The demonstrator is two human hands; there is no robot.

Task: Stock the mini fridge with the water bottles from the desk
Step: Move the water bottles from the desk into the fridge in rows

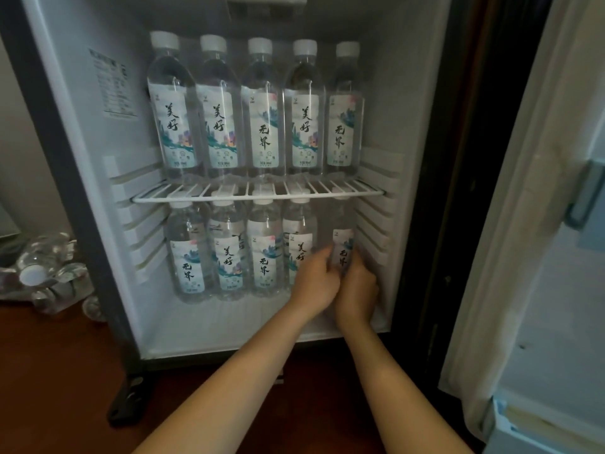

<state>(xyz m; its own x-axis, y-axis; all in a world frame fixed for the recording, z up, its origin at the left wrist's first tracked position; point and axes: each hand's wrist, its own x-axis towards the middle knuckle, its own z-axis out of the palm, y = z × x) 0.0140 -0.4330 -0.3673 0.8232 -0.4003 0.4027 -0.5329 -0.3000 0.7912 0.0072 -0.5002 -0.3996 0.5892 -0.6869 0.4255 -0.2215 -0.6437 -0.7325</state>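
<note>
Head view: hands (pixel 337 283) grip rightmost lower-shelf bottle (pixel 342 244) between them.

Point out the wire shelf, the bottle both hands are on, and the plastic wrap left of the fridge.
wire shelf (pixel 239 198): head view, front rail.
bottle (pixel 343 247): head view, its label.
plastic wrap (pixel 55 253): head view, crumpled middle.

Each clear bottle (pixel 262 126) in the white-walled fridge (pixel 88 139) is wearing a white cap (pixel 260 45) and a white label (pixel 263 136) carrying black brush characters over a teal landscape wash, some touched with pink and orange. A white wire shelf (pixel 255 195) is gleaming, while the dark grey frame (pixel 89 244) is standing against a reddish-brown floor (pixel 65 371). An off-white door (pixel 540 290) is showing dark specks, and clear wrap (pixel 49 267) is glinting silver-grey.
</note>
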